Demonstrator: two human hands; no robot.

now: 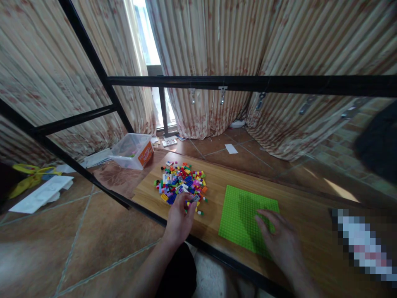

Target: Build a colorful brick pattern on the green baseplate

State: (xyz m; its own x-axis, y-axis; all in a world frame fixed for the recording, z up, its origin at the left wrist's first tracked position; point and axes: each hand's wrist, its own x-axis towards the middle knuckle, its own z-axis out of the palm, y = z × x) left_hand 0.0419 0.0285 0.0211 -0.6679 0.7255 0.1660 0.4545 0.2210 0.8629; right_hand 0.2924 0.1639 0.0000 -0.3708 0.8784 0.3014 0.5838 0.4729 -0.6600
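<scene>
Single cam, on my head, facing forward and down: left fingers [180,200], right fingers [270,215] near, wooden surface [213,209] beneath, striped curtains [211,41] farther off.

Baseplate [245,207] is lime grn; bricks [181,182] nr left edge of brn surface [215,174] are multicol.; curtains [211,45] cream w/ reddish blotches.

Counted: left hand [180,217] and right hand [281,236], two in all, lower frame; one green baseplate [243,213], right of centre; one brick pile [178,181], centre, pieces uncountable; one plastic box [126,161], left; one desk [214,207].
</scene>
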